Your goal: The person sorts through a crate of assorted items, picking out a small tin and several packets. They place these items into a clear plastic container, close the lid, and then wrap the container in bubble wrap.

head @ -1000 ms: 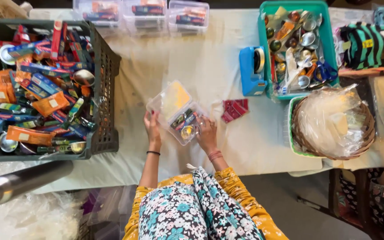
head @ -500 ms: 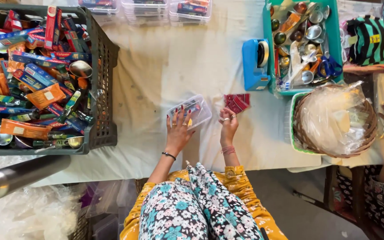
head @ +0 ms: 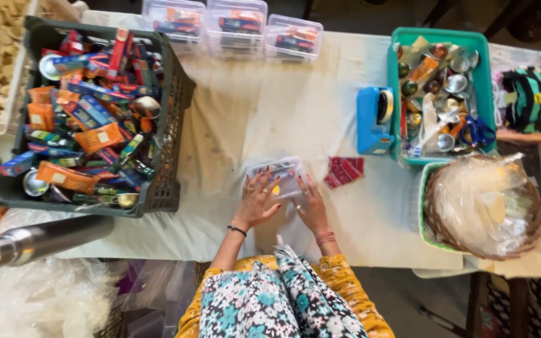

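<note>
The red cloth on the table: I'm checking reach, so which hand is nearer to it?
Right. The right hand lies just left of and below the red cloth; the left hand is farther left, across the clear plastic box.

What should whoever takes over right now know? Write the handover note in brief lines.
Left hand: flat on the clear plastic box, pressing on its lid.
Right hand: on the box's near right edge.
Box: lies flat on the white tablecloth, filled with small items.
Red cloth piece: just right of the box, untouched.
Done: three filled boxes at the far edge.
Left: dark crate and teal tray hold more stock.
</note>
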